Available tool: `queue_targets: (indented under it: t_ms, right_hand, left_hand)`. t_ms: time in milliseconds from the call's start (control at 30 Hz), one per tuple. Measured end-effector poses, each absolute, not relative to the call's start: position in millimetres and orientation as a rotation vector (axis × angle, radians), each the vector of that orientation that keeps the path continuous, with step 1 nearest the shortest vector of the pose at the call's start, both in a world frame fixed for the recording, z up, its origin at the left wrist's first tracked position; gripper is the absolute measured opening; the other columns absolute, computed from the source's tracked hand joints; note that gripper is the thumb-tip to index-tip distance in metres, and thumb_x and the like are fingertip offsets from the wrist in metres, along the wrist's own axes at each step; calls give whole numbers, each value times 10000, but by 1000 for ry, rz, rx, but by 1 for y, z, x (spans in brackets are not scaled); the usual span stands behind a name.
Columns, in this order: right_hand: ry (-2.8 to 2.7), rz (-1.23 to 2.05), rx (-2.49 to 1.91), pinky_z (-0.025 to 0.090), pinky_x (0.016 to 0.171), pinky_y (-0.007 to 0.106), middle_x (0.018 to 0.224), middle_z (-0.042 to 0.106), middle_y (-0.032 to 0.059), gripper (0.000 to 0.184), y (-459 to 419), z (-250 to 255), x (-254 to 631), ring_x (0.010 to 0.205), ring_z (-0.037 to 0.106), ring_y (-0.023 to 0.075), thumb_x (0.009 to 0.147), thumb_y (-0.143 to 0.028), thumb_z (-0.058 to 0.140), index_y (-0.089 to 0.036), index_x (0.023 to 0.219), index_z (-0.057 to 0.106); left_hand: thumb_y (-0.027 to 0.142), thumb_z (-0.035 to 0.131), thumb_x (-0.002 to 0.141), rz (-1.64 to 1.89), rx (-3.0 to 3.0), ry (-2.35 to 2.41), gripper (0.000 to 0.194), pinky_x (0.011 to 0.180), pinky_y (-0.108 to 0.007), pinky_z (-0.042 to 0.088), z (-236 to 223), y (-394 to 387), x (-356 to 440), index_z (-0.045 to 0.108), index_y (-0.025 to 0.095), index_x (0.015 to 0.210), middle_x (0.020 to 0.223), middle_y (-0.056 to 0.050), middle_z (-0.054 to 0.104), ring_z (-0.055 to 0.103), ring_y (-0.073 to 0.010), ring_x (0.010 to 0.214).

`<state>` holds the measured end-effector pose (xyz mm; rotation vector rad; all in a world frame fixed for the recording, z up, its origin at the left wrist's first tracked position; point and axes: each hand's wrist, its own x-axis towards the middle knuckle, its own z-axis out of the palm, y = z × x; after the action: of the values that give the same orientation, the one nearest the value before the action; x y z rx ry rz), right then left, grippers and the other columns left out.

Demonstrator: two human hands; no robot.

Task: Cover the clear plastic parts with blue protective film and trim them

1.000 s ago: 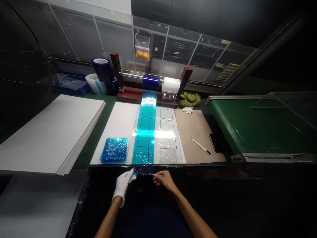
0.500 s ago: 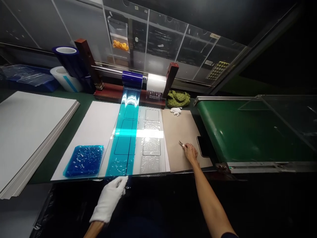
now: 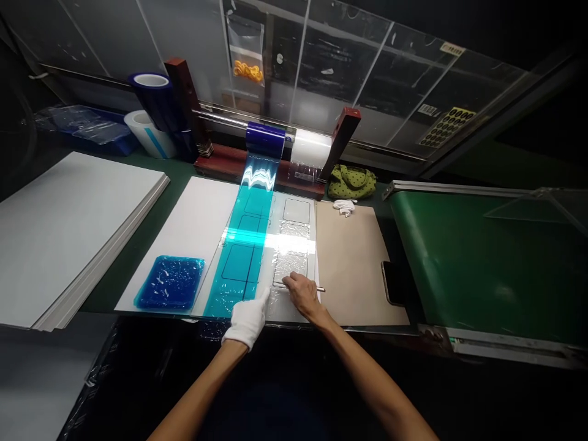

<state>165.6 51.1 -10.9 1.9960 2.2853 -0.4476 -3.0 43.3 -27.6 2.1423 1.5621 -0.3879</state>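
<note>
My left hand (image 3: 247,320), in a white glove, rests at the lower end of the blue film strip (image 3: 242,260). Its index finger stretches toward the clear film (image 3: 291,263), and I see nothing held in it. Over that clear film, my bare right hand (image 3: 303,297) is closed on a slim craft knife (image 3: 320,289), whose handle sticks out to the right; its tip is hidden by the fingers. The blue strip runs down from a blue film roll (image 3: 265,139) across a board with dark outlined rectangles. Beside it on the rod hangs a clear film roll (image 3: 311,149).
Left lie a stack of blue film pieces (image 3: 171,283) and a thick pile of white sheets (image 3: 78,226). At right are brown board (image 3: 351,263), a phone (image 3: 392,283) and a green conveyor belt (image 3: 459,263). A green dotted pouch (image 3: 351,182) sits behind.
My right hand has moved left from the brown board onto the clear film, carrying the knife. My left hand has risen from the table edge onto the film. The view has shifted.
</note>
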Motion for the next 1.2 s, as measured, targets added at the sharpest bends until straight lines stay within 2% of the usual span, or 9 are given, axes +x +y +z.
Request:
queue_targets:
  t_ms: [100, 267, 367, 533, 733, 867, 967, 1200]
  right_hand:
    - [2308, -428, 1900, 260, 543, 241, 924, 599, 42, 309, 65, -13, 151, 809, 525, 157, 950, -154, 304, -222, 937, 606]
    - [2302, -408, 1811, 257, 544, 246, 912, 587, 42, 299, 72, -14, 149, 797, 512, 152, 946, -142, 301, -210, 903, 589]
    - [2280, -403, 1808, 252, 543, 244, 925, 587, 34, 287, 68, -12, 159, 800, 511, 150, 946, -149, 308, -217, 900, 583]
    - [2177, -410, 1888, 257, 547, 242, 934, 591, 37, 280, 53, -8, 188, 794, 518, 148, 929, -128, 325, -222, 889, 586]
    - [1991, -447, 2078, 269, 564, 258, 939, 622, 80, 267, 29, 4, 232, 815, 556, 178, 893, -97, 363, -194, 858, 610]
    - [1855, -568, 2238, 311, 609, 258, 911, 657, 90, 213, 0, 9, 255, 810, 598, 191, 875, -152, 430, -191, 910, 637]
    - [1794, -741, 2322, 342, 653, 247, 897, 681, 66, 156, -26, 4, 258, 848, 615, 197, 819, -214, 544, -212, 933, 650]
    - [1775, -1206, 2439, 377, 658, 239, 797, 691, 44, 99, -54, -20, 239, 771, 617, 178, 746, -234, 609, -192, 806, 674]
  left_hand:
    - [169, 459, 803, -391, 2147, 1565, 580, 652, -316, 427, -28, 41, -3, 368, 259, 1369, 690, -115, 661, 633, -214, 654]
    - [194, 480, 794, -382, 2139, 1577, 610, 643, -303, 414, -29, 37, -3, 335, 247, 1384, 676, -110, 653, 627, -212, 652]
    - [181, 474, 796, -370, 2140, 1580, 599, 636, -298, 409, -31, 36, -4, 349, 262, 1377, 681, -108, 658, 626, -207, 642]
    - [182, 488, 789, -346, 2159, 1592, 598, 608, -277, 398, -39, 37, -6, 365, 220, 1373, 624, -97, 643, 620, -199, 612]
    - [157, 402, 834, -243, 2246, 1609, 489, 527, -275, 358, -42, 32, -13, 470, 238, 1311, 554, -75, 630, 596, -211, 520]
    - [311, 363, 900, -48, 2362, 1576, 400, 593, -297, 385, -37, 16, -23, 525, 225, 1256, 735, -90, 679, 604, -206, 629]
    - [384, 405, 893, 76, 2461, 1462, 384, 671, -296, 395, -40, 2, -27, 561, 213, 1199, 866, -100, 662, 584, -194, 730]
    - [273, 561, 799, 185, 2585, 1253, 283, 687, -336, 386, -63, -9, -15, 583, 180, 1066, 975, -117, 593, 528, -216, 789]
